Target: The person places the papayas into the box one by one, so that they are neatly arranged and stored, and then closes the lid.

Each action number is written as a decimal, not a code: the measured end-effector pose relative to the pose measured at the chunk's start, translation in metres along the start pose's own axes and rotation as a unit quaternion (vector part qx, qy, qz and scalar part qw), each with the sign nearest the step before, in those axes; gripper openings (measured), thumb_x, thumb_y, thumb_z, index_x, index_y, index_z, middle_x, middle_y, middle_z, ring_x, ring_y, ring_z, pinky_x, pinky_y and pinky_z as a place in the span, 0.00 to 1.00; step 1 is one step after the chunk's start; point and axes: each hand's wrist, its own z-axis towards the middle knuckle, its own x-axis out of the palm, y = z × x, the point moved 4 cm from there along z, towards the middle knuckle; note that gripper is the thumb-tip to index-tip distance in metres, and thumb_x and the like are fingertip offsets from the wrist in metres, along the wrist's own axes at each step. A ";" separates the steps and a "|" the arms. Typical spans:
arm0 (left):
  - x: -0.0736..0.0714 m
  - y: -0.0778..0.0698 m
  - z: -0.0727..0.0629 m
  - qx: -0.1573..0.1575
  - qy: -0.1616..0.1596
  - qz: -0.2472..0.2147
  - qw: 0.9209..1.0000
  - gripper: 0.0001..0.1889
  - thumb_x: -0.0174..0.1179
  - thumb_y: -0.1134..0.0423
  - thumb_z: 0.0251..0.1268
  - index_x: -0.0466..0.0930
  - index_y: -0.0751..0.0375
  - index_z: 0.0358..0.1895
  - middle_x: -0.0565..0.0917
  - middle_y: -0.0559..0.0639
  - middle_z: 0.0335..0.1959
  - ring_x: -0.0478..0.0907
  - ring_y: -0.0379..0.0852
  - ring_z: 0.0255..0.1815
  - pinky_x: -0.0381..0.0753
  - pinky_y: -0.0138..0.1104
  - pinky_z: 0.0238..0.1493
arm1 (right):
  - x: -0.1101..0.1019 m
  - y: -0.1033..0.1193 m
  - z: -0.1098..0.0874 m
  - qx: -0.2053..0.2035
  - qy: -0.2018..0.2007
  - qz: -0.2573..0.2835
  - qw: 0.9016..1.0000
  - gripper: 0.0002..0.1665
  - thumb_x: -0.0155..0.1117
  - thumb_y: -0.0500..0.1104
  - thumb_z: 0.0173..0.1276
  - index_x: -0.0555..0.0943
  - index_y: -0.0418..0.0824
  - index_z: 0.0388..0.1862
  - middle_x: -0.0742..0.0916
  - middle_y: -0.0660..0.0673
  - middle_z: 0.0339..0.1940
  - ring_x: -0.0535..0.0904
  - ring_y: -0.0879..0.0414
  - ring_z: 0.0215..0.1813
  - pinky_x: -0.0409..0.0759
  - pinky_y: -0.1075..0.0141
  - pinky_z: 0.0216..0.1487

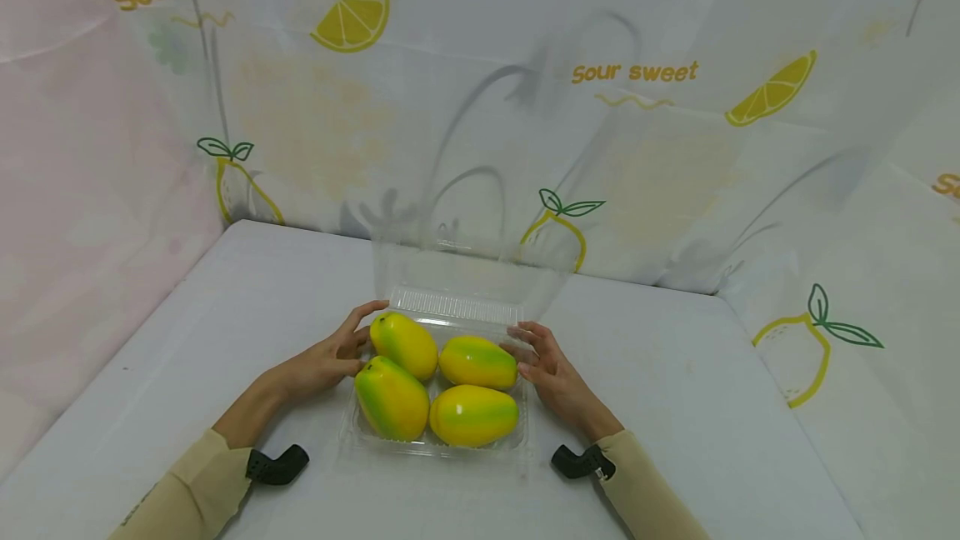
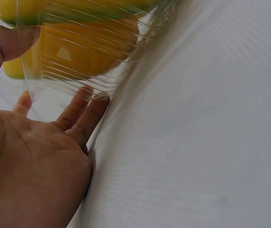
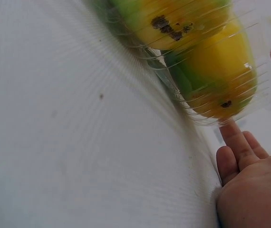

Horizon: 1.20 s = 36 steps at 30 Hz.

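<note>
Container [image 1: 438, 447], clear, is resting in head view on the surface [image 1: 675, 390], lid [image 1: 468, 277] standing raised; four yellow-green fruits [image 1: 392, 400] are lying inside. Left hand [image 1: 315, 369] and right hand [image 1: 553, 372] are flanking it, apparently for steadying. Left-wrist view: fingers [image 2: 91, 116] are spreading wide, touching the ribbed wall [image 2: 90, 52]; thumb [image 2: 12, 42] is meeting its edge. Right-wrist view: fingers are spreading moderately, one tip apparently touching the wall.

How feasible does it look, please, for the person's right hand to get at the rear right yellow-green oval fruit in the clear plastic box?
Probably yes: the right hand is at the box, close to that fruit, and the transparent lid stands open behind, leaving the top uncovered.
</note>
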 end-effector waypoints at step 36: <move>-0.001 0.003 0.001 0.001 -0.005 0.004 1.000 0.45 0.50 0.71 0.62 0.33 0.44 0.77 0.51 0.67 0.77 0.48 0.66 0.76 0.45 0.69 0.71 | 0.002 0.002 0.001 -0.006 -0.008 0.010 1.000 0.30 0.50 0.35 0.76 0.51 0.45 0.70 0.57 0.36 0.74 0.64 0.56 0.74 0.65 0.73 0.70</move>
